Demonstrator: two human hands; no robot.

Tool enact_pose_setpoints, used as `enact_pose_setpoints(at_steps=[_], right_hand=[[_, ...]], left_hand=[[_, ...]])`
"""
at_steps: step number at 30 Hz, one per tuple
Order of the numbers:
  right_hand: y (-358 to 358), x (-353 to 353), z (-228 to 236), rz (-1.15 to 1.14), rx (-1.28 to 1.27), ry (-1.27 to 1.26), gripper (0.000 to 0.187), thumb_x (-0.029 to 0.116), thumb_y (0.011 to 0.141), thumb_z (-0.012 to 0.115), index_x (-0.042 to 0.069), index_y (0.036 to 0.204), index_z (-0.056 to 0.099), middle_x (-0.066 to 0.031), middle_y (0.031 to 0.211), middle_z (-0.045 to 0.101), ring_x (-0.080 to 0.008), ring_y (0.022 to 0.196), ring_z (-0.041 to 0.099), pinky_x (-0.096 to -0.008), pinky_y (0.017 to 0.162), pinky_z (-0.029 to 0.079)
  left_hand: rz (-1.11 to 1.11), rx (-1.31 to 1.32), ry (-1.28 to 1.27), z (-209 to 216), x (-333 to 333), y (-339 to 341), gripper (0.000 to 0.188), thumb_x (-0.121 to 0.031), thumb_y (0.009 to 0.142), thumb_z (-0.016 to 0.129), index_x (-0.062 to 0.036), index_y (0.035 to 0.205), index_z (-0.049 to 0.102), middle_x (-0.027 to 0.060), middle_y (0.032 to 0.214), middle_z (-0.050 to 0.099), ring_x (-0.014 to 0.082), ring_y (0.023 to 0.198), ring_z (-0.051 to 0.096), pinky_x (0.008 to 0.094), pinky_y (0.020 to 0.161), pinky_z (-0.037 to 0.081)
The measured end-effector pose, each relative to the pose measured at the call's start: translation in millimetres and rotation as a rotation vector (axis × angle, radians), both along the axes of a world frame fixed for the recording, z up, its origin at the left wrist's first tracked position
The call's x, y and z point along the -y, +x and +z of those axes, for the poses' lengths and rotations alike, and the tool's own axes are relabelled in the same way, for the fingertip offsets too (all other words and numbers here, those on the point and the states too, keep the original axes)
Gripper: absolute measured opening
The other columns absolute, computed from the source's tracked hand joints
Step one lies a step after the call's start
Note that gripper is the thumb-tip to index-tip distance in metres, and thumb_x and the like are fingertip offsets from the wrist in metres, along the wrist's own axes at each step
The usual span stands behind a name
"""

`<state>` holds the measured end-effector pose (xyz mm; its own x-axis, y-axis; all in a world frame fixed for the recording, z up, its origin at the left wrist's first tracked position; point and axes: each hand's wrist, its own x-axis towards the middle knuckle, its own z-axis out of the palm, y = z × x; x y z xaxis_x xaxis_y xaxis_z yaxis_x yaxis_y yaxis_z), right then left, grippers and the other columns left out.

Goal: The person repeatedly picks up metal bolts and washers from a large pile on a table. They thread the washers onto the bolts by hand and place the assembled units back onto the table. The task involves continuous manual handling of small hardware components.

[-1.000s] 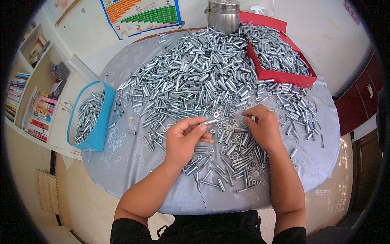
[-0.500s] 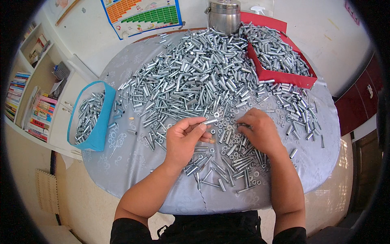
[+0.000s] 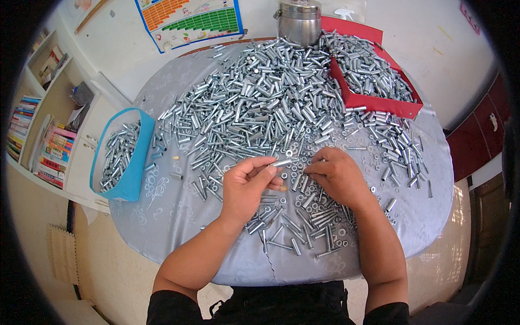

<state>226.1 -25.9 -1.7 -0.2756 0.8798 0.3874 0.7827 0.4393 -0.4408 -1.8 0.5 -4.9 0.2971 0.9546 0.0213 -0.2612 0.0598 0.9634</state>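
The left hand (image 3: pixel 246 187), palm up, pinches a small metal sleeve (image 3: pixel 281 162) in its grip, the right hand (image 3: pixel 337 177) lies knuckles-up with fingers curled on loose washers (image 3: pixel 303 187) beside it, a colourful chart (image 3: pixel 189 19) far beyond.

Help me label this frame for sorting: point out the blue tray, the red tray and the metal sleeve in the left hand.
blue tray (image 3: pixel 135 162): head view, on its near blue wall.
red tray (image 3: pixel 379 103): head view, on its front red wall.
metal sleeve (image 3: pixel 281 162): head view, on its shaft at the left hand's fingertips.
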Motion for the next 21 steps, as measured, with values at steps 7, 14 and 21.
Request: enact_pose_setpoints(at_steps=[7,14,21], right_hand=[[0.1,-0.4,-0.9,-0.005,0.041,-0.028,0.011,0.009,0.076,0.064,0.009,0.085,0.071,-0.0094,0.086,0.062,-0.0308,0.085,0.061,-0.0408,0.078,0.049],[1.1,-1.0,-0.1,0.028,0.026,-0.023,0.011,0.01,0.075,0.065,0.008,0.085,0.071,-0.0092,0.084,0.062,-0.0302,0.085,0.061,-0.0406,0.077,0.049],[1.6,-1.2,-0.9,0.007,-0.003,-0.038,0.009,0.011,0.075,0.066,0.007,0.083,0.067,-0.0101,0.082,0.06,-0.0312,0.085,0.061,-0.0412,0.076,0.049]], left_hand=[[0.007,-0.031,0.003,-1.1,-0.5,0.3,0.021,-0.004,0.09,0.062,0.0036,0.11,0.063,0.013,0.095,0.07,0.0164,0.076,0.069,0.0283,0.067,0.057],[0.006,-0.021,-0.004,-0.5,0.3,1.4,0.021,-0.004,0.09,0.062,0.0037,0.109,0.063,0.0128,0.095,0.07,0.0159,0.075,0.068,0.0289,0.068,0.057],[0.001,-0.029,-0.011,1.3,1.0,1.8,0.021,-0.004,0.09,0.062,0.0035,0.11,0.063,0.013,0.095,0.07,0.016,0.076,0.068,0.0291,0.068,0.057]])
